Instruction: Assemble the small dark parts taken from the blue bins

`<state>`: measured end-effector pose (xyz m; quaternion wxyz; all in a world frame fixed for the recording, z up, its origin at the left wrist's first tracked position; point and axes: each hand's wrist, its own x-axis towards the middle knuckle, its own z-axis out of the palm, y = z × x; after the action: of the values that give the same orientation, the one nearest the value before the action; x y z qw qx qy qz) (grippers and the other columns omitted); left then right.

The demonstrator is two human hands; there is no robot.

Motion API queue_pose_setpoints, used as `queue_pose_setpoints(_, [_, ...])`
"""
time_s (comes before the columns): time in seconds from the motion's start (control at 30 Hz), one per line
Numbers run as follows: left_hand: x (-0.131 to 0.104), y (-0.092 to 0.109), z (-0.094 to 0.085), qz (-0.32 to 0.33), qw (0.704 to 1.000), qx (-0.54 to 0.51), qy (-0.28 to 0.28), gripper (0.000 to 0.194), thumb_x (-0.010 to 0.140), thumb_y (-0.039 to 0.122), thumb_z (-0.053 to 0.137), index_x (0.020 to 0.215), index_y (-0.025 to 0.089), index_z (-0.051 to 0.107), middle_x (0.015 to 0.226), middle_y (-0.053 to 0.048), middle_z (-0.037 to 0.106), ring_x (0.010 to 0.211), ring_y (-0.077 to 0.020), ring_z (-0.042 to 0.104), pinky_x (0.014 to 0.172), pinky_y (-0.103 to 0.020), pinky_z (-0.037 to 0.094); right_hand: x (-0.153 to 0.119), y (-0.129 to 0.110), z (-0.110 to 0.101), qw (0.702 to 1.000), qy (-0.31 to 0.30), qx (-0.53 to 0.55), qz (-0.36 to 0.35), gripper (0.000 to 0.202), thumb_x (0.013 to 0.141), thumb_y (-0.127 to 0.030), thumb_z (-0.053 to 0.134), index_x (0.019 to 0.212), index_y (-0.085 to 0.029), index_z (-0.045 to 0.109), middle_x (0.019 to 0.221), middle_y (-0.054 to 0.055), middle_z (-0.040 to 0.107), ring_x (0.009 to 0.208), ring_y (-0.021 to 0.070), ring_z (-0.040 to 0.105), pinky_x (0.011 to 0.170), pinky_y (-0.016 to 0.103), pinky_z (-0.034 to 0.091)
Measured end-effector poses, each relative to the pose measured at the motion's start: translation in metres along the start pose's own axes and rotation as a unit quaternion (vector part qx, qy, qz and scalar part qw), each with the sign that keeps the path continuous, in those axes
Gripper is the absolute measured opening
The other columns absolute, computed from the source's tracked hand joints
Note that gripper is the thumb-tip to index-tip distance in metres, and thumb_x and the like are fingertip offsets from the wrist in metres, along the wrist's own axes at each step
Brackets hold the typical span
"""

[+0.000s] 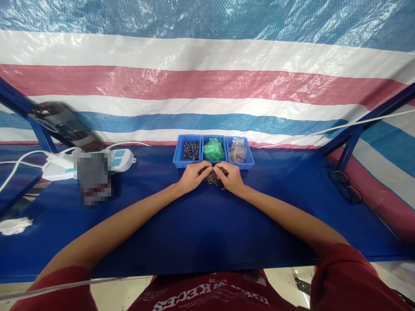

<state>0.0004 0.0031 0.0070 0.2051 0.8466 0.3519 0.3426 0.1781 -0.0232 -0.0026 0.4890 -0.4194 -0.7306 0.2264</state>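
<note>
My left hand (195, 176) and my right hand (230, 178) meet in front of three joined blue bins. Each has thumb and fingers pinched together at the tips, and what lies between them is too small to make out. Under and between the hands is a small pile of dark and brownish parts (214, 178). The left bin (177, 155) holds several small dark metallic pieces (191, 151). In the middle bin (214, 163) lies a green plastic bag (213, 149). Clear plastic bags (237, 151) fill the right bin (250, 158).
A white power strip (123, 160) with cables and a pixelated dark object (94, 177) are at the left, with a dark bottle (69, 125) behind. White tissue (15, 225) lies far left. Glasses (346, 186) rest at the right. A striped sheet (207, 82) hangs behind the blue table (207, 233).
</note>
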Motion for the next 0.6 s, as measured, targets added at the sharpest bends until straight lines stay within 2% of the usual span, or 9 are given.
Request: queue_pose_setpoints(0.6, [0.0003, -0.0007, 0.0000, -0.004, 1.000, -0.002, -0.015, 0.031, 0.094, 0.037, 0.039, 0.086, 0.016, 0.060, 0.071, 0.000, 0.061, 0.063, -0.0105, 0.055, 0.063, -0.021, 0.041, 0.0003, 0.0010, 0.0007, 1.000, -0.015, 0.001, -0.002, 0.025, 0.089, -0.036, 0.049, 0.081, -0.016, 0.062, 0.070, 0.003, 0.061, 0.057, 0.0125, 0.056, 0.056, 0.024, 0.045])
